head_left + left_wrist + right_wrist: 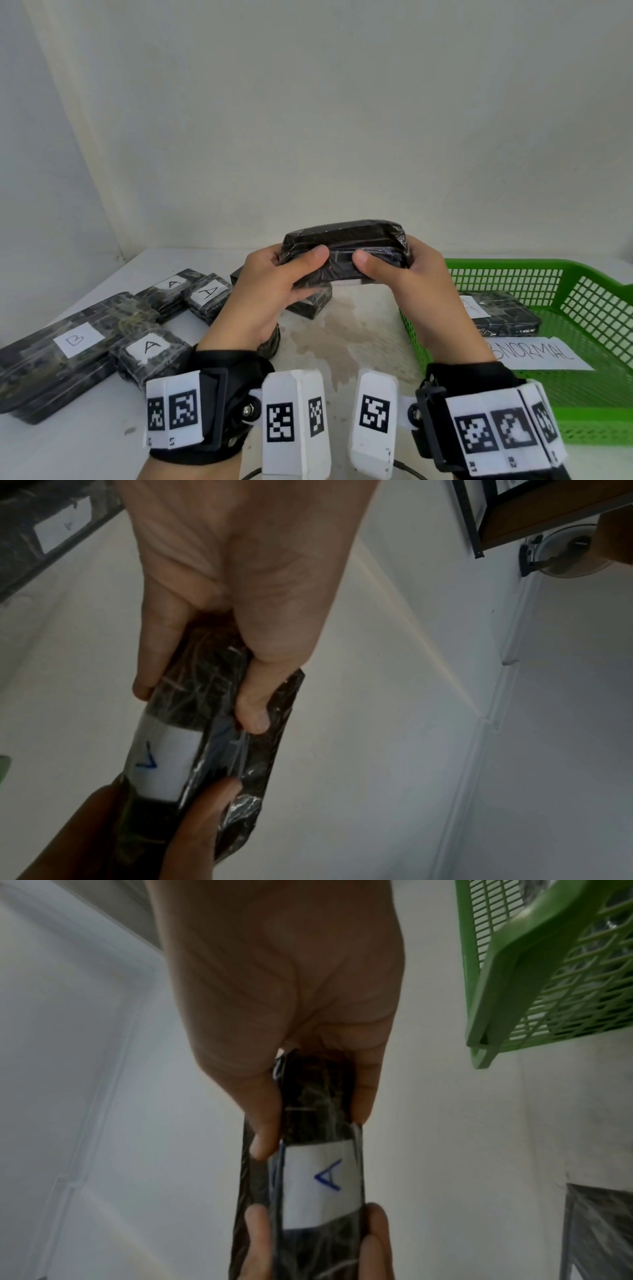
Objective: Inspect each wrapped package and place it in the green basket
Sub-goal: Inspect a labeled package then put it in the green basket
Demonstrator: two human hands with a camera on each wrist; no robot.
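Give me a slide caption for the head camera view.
Both hands, left and right, hold a black film-wrapped package above the white table, beside the green plastic basket.

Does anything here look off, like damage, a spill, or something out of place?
A brownish stain marks the white table below the held package. The green basket carries a paper reading roughly "ABNORMAL", with an A-labelled package already inside. The wrap shows no visible tear.

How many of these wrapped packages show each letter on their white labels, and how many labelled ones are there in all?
A: 5 (front table package, two rear table packages, basket package in the green basket, held package)
B: 1 (long package)
Total: 6 labelled. The packages behind the hands show no label.
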